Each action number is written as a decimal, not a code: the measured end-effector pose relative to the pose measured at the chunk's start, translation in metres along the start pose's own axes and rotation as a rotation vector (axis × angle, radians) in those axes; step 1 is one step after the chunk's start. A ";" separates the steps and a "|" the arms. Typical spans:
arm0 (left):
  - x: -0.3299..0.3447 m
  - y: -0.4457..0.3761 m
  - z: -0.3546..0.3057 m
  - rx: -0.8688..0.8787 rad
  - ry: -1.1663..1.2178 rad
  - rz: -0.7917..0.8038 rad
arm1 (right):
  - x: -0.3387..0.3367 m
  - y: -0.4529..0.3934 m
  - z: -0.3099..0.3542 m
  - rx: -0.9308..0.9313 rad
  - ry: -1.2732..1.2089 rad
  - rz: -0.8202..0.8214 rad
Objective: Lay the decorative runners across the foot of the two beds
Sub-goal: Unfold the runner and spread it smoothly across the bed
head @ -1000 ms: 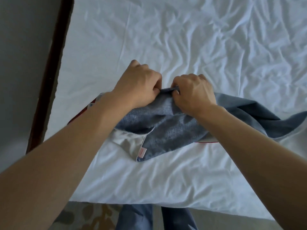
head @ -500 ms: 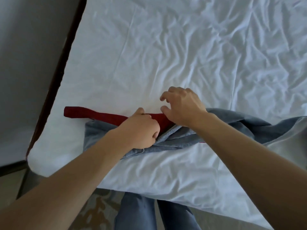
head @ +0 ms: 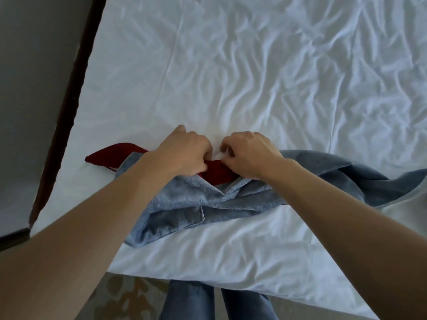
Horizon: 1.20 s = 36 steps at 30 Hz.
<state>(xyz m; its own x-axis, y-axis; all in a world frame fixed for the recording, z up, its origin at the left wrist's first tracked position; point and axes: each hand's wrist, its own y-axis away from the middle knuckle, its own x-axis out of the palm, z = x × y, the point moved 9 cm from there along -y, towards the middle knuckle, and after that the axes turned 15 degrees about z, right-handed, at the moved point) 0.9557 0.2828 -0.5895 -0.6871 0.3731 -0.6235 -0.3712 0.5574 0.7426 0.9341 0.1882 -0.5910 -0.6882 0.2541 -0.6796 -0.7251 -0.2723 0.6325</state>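
Left arm: reaches forward from the lower left corner of the view, forearm bare, wrist over the blue cloth.
Left hand (head: 187,153): knuckles up, fingers curled under into a closed fist, gripping the runner's red band where it meets the blue.
Right arm: comes in from the lower right, crossing above the bunched blue fabric.
Right hand (head: 248,154): palm down, fingers bent, thumb and fingertips pinched on the top edge of the red band, close beside the left hand.
Runner (head: 198,202): blue cloth with a dark red band, crumpled and twisted, lying near the foot edge of the bed; most of it lies below and nearer than the hands.
Red band (head: 111,154): sticks out from under the left hand toward the bed's left edge, flat on the sheet.
Runner's far part: trails off toward the right edge of the bed.
Bed (head: 277,77): white sheet, wrinkled.
Person's legs (head: 189,301): in blue trousers, at the foot edge.
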 end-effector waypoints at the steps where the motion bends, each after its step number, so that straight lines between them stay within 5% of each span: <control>1: -0.011 0.002 0.000 0.021 -0.013 -0.079 | -0.001 -0.002 0.001 -0.011 -0.025 0.011; 7: -0.096 0.021 0.019 0.084 -0.057 -0.659 | -0.056 -0.014 -0.017 0.081 -0.203 -0.153; 14: -0.107 -0.019 0.079 -0.055 0.003 -0.432 | -0.114 -0.018 -0.048 0.299 0.072 -0.483; 16: -0.102 -0.025 0.097 -0.076 0.000 -0.347 | -0.114 -0.022 -0.053 0.283 0.036 -0.448; 20: -0.130 -0.012 0.113 -0.047 -0.055 -0.569 | -0.110 -0.056 -0.024 0.128 -0.072 -0.286; 24: -0.164 0.005 0.139 -0.101 -0.093 -0.819 | -0.145 -0.076 -0.007 0.185 0.054 -0.514; 26: -0.161 -0.002 0.140 -0.067 -0.075 -0.779 | -0.157 -0.078 -0.009 0.198 0.043 -0.608; 31: -0.125 -0.009 0.183 -0.190 0.001 -0.534 | -0.140 -0.107 0.022 0.060 0.045 -0.422; 36: -0.144 0.031 0.207 -0.220 -0.072 -0.794 | -0.154 -0.128 0.057 0.029 0.159 -0.504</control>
<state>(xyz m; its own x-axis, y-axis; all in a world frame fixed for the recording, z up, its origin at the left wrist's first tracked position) 1.1727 0.4002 -0.5268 -0.1298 -0.0192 -0.9914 -0.8482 0.5199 0.1010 1.1315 0.2375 -0.5466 -0.2430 0.2026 -0.9486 -0.9671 -0.1264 0.2207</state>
